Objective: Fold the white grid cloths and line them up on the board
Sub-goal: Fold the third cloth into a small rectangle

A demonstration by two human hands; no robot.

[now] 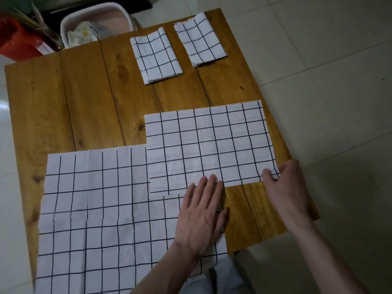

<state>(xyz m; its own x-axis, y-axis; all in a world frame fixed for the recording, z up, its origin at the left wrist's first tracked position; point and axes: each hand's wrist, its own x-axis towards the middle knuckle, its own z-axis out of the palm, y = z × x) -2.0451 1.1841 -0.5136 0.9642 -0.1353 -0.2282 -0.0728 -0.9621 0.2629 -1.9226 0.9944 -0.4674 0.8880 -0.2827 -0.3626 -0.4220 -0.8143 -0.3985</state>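
Fingers (209, 183) of the left hand (201, 217) lie straight and flat, pressing the near edge of a half-folded grid cloth (210, 143); the right hand (285, 183) pinches that cloth's near right corner between thumb and fingers. To fold it well, the flat hand should probably anchor the layers while the pinched corner is carried across, matching grid lines edge to edge before creasing. Under the left palm spreads a larger unfolded grid cloth (95, 219), thin, white, creased, with dark lines, hanging over the near edge. Both rest on the worktop (84, 92), a glossy plank board with knots. At its far edge, two folded cloths, left (156, 56) and right (199, 41), lie side by side, slightly apart.
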